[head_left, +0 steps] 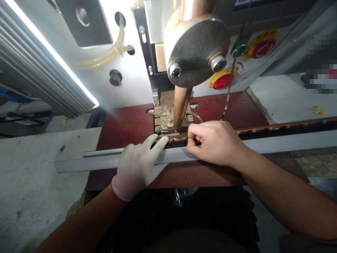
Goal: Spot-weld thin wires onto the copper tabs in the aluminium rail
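My left hand, in a white glove with a pink cuff, lies with fingers stretched over a long grey metal channel. Its fingertips touch the copper-coloured bar lying in the channel, just left of the machine's copper rod. My bare right hand is closed in a pinch right of the rod. A thin shiny strip runs from its fingertips toward the rod's lower end; the held part is hidden by the fingers.
Under the rod sits a brass block with screws and tubes. A thin dark strand hangs down behind my right hand. Red knobs are on the machine's front. A dark red board lies beneath; a lit lamp bar slants at upper left.
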`<action>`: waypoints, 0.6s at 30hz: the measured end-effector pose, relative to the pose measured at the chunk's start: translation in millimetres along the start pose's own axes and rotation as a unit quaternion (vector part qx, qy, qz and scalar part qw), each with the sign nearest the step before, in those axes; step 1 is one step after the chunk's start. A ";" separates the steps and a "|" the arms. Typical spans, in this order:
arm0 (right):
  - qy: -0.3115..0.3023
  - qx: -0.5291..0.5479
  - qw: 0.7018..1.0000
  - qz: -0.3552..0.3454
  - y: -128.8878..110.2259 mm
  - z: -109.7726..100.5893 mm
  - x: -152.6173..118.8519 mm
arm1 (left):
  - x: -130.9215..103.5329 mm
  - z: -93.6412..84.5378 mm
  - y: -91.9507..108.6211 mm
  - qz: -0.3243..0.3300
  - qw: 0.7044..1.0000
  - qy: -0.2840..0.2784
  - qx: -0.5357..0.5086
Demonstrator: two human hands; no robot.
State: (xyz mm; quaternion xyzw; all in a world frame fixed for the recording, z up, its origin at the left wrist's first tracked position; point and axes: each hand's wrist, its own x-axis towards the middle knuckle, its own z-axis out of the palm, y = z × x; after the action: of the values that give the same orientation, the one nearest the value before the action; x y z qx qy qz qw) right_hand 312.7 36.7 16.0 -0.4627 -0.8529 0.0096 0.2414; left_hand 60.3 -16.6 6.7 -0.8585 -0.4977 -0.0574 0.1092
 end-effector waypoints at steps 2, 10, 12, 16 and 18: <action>-0.016 0.003 1.000 0.008 0.2 -1.6 0.7 | 0.5 -0.4 -0.2 -0.001 1.000 -0.003 0.001; -0.063 0.018 0.997 0.032 2.5 -4.6 2.3 | 0.0 0.6 -1.9 -0.003 1.000 -0.013 -0.012; -0.069 0.018 0.997 0.032 3.5 -4.9 2.3 | 0.0 0.3 -2.0 -0.005 1.000 -0.017 -0.015; -0.075 0.017 0.996 0.039 4.8 -5.6 1.8 | 0.5 -0.2 -1.6 -0.007 1.000 -0.016 -0.014; -0.074 0.015 0.996 0.039 5.1 -5.6 1.5 | 0.6 -0.2 -1.7 -0.005 1.000 -0.011 -0.007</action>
State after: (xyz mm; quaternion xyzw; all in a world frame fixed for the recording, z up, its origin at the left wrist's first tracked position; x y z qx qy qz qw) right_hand 318.4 39.6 20.3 -0.4902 -0.8494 0.0655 0.1842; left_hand 59.1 -15.4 7.2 -0.8572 -0.5029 -0.0521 0.0976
